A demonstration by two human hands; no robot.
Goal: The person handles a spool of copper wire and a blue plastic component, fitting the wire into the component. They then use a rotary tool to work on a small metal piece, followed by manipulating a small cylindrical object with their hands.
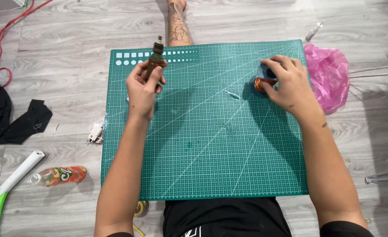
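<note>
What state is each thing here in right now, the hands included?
Left hand: closed around a brown stick-shaped tool, held upright.
Right hand: resting on a small spool of copper wire, fingers curled over it.
Green cutting mat: lying flat on the floor.
Plastic bottle: lying on its side.
Pink plastic bag: crumpled beside the mat.

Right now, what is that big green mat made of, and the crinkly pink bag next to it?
The green mat looks like matte rubbery plastic: it lies flat, barely shines, and carries printed white grid lines. The pink bag looks like thin plastic film: it is crumpled, glossy and slightly see-through.
</note>
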